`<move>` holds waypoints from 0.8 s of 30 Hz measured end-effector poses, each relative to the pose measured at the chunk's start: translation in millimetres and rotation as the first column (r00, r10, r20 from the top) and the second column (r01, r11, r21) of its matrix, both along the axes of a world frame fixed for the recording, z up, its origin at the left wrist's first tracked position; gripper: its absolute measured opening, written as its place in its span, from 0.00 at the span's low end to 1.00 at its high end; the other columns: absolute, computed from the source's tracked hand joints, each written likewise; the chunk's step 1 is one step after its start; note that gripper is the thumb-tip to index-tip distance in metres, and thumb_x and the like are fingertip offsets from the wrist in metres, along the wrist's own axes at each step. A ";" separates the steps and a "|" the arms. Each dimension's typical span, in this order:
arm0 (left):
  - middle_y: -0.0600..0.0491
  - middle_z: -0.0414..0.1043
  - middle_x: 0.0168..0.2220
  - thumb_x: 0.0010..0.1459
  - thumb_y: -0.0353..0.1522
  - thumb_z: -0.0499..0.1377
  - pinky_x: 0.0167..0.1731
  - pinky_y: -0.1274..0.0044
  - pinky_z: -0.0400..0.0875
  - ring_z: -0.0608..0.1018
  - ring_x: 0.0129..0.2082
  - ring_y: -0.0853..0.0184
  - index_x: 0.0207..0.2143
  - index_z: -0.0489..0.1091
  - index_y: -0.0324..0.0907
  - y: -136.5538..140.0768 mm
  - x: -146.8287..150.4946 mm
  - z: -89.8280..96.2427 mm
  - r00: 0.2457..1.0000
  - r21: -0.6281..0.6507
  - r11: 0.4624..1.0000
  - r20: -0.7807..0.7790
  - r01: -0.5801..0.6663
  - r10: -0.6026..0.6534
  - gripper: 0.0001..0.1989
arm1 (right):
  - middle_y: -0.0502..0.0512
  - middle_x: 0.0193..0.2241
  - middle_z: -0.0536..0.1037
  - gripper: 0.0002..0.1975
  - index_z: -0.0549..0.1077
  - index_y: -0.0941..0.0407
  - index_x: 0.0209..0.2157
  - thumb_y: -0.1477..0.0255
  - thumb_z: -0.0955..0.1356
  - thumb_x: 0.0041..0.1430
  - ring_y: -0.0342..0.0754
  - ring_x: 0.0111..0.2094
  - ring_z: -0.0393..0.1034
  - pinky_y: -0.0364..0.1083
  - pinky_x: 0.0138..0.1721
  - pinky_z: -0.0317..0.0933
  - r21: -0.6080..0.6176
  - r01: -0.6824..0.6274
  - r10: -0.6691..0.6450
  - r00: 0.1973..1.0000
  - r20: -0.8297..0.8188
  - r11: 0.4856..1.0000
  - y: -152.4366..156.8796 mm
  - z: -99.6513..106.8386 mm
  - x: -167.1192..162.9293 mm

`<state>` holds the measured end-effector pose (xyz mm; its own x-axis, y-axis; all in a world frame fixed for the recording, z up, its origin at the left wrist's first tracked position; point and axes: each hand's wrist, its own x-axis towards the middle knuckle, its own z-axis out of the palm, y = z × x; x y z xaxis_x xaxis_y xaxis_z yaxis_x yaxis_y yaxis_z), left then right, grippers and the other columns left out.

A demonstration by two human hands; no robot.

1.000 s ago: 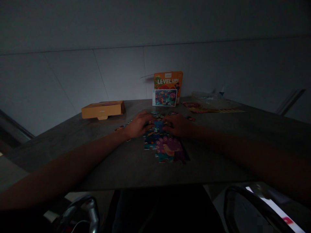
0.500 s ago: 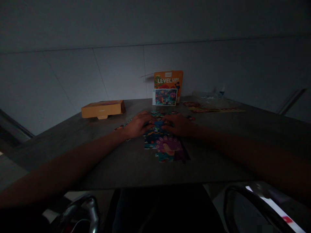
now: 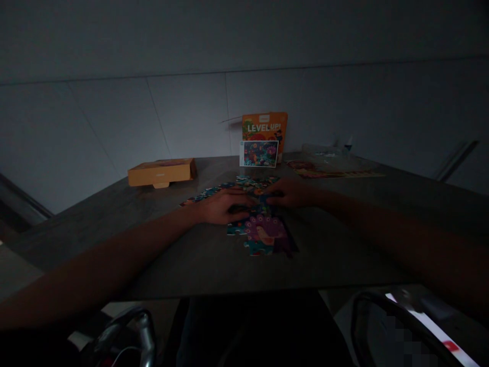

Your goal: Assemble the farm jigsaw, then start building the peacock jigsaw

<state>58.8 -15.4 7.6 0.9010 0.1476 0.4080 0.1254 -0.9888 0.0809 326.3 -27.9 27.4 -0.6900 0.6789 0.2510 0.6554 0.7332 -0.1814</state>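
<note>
A partly joined jigsaw puzzle (image 3: 263,232) lies on the grey table, its near part showing a pink bird with a purple fan tail. My left hand (image 3: 221,206) rests over the joined pieces, fingers stretched and thumb apart, covering much of the left side. Just right of it, my right hand (image 3: 292,193) has thumb and fingers about a blue puzzle piece (image 3: 263,199) at the upper part of the puzzle; the dim light blurs the exact contact. More puzzle pieces (image 3: 206,194) lie behind my left hand, and others (image 3: 250,180) are beyond both hands.
A small puzzle picture card (image 3: 259,154) leans against an orange "LEVEL UP!" box (image 3: 264,122) near the wall. An orange box part (image 3: 162,173) is at left. A printed sheet (image 3: 324,171) with clear plastic and a small bottle (image 3: 348,145) are at right.
My left hand has come nearer and right, over the joined pieces. My right hand has shifted right, and the blue piece beside its fingers now sits further right.
</note>
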 end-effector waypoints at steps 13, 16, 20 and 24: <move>0.44 0.77 0.43 0.66 0.32 0.60 0.46 0.70 0.76 0.79 0.43 0.62 0.48 0.78 0.42 0.7 1.8 1.9 0.996 -0.032 0.996 -0.011 0.086 -0.087 0.11 | 0.51 0.24 0.75 0.15 0.78 0.60 0.30 0.64 0.65 0.61 0.44 0.25 0.64 0.42 0.30 0.51 -0.027 -0.007 0.007 1.000 -0.007 1.000 1.0 4.2 3.7; 0.45 0.78 0.43 0.65 0.32 0.61 0.47 0.69 0.76 0.79 0.44 0.62 0.48 0.78 0.43 0.9 2.4 1.8 0.996 -0.050 0.995 -0.007 0.087 -0.087 0.11 | 0.51 0.26 0.77 0.15 0.78 0.59 0.32 0.64 0.65 0.61 0.45 0.27 0.65 0.43 0.31 0.52 -0.072 -0.085 0.088 0.996 0.028 0.994 -0.5 4.5 3.1; 0.45 0.77 0.44 0.65 0.32 0.61 0.48 0.68 0.76 0.79 0.45 0.62 0.48 0.78 0.43 2.1 1.8 0.3 0.998 -0.062 0.996 -0.019 0.063 -0.065 0.11 | 0.51 0.25 0.76 0.13 0.76 0.58 0.28 0.66 0.65 0.60 0.46 0.27 0.65 0.43 0.31 0.52 -0.094 -0.106 0.112 0.992 0.065 0.990 -0.4 3.3 2.7; 0.45 0.76 0.45 0.65 0.33 0.60 0.50 0.69 0.75 0.79 0.46 0.62 0.49 0.78 0.44 3.1 1.3 -0.4 0.998 -0.059 0.996 -0.024 0.063 -0.064 0.12 | 0.51 0.24 0.75 0.13 0.75 0.58 0.26 0.66 0.66 0.59 0.46 0.27 0.66 0.43 0.31 0.52 -0.077 -0.094 0.099 0.992 0.072 0.993 -0.3 3.3 3.0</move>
<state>60.1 -12.3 7.1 0.9195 0.1126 0.3767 0.0651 -0.9885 0.1364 329.3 -28.2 30.7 -0.7684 0.6227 0.1477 0.5959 0.7803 -0.1899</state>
